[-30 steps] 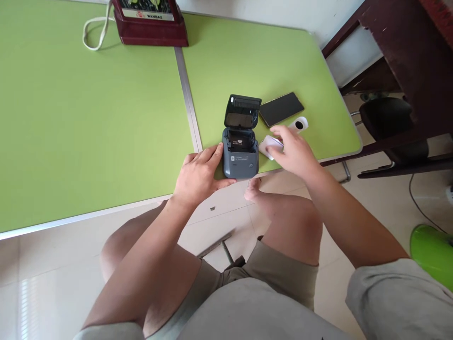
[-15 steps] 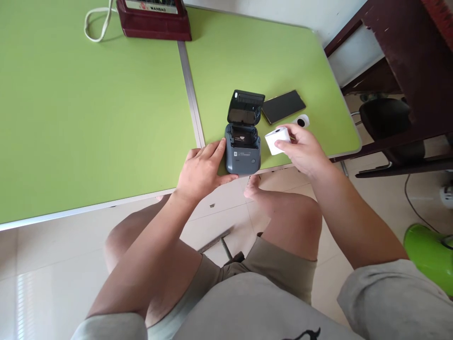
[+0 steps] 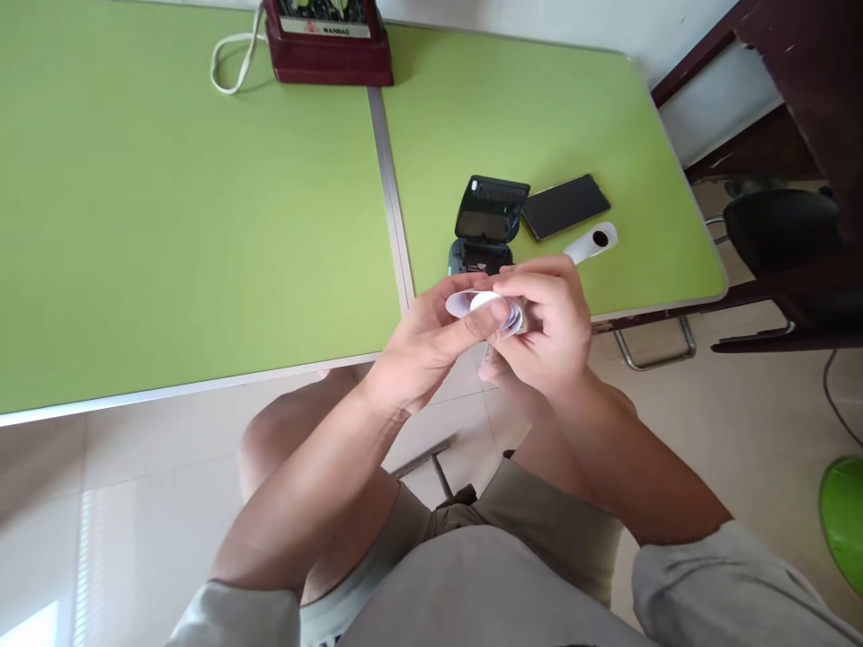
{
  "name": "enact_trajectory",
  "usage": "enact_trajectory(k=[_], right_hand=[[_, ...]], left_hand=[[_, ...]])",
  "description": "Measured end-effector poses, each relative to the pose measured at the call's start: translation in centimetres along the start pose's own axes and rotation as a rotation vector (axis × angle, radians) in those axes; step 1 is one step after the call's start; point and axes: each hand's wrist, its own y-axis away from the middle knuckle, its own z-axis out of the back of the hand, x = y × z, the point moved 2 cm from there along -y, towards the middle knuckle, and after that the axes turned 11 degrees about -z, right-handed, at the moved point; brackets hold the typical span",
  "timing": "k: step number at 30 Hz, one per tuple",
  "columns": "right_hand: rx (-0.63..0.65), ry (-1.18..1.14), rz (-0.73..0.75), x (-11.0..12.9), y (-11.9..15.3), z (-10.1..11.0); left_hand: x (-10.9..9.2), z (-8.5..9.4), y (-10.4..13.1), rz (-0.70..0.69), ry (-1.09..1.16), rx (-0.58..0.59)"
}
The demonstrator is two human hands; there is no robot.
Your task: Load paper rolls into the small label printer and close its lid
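Both of my hands are closed on a white paper roll, held in front of the table edge. A loop of its paper sticks out to the left. My left hand has its thumb pressed on the roll's end, while my right hand wraps the other side. Just behind the hands stands a small dark printer with its lid raised; its front is hidden by my fingers. Right of it lie a black phone and a white strip of paper with a black round spot.
The green table has a metal seam across it. A dark red box-like object with a white cord sits at the back. A black chair is at the right, and a green object is on the floor.
My left hand has let go of the printer and taken hold of the paper roll. My right hand has brought the roll leftward, in front of the printer. The view has shifted slightly.
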Motion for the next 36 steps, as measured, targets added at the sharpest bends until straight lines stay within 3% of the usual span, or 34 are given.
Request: enact_trajectory(k=[6, 13, 16, 20, 26, 28, 31, 36], right_hand=[[0.132, -0.099, -0.013, -1.1, -0.9, 1.0], [0.101, -0.054, 0.014, -1.1, -0.9, 4.6], [0.125, 0.017, 0.061, -0.6, -0.3, 5.1], [0.121, 0.137, 0.162, -0.1, 0.2, 3.7], [-0.063, 0.227, 0.223, -0.1, -0.6, 0.4], [-0.08, 0.187, 0.215, 0.0, -0.9, 0.3], [0.007, 0.079, 0.134, -0.5, -1.3, 1.1], [0.057, -0.04, -0.077, -4.5, -1.9, 2.8]], left_hand=[[1.0, 1.6, -1.2, -0.029, 0.005, -0.059], [1.0, 2.5, -2.1, -0.16, -0.082, -0.064], [0.8, 2.1, -1.9, -0.207, -0.12, -0.046], [1.0, 0.9, -1.4, -0.208, -0.099, -0.001], [1.5, -0.9, -1.1, -0.074, 0.17, -0.053], [1.6, -1.1, -1.0, -0.041, 0.173, -0.058], [1.2, -0.8, -1.0, -0.04, 0.117, -0.045], [-0.7, 2.2, -1.9, -0.242, -0.194, -0.14]])
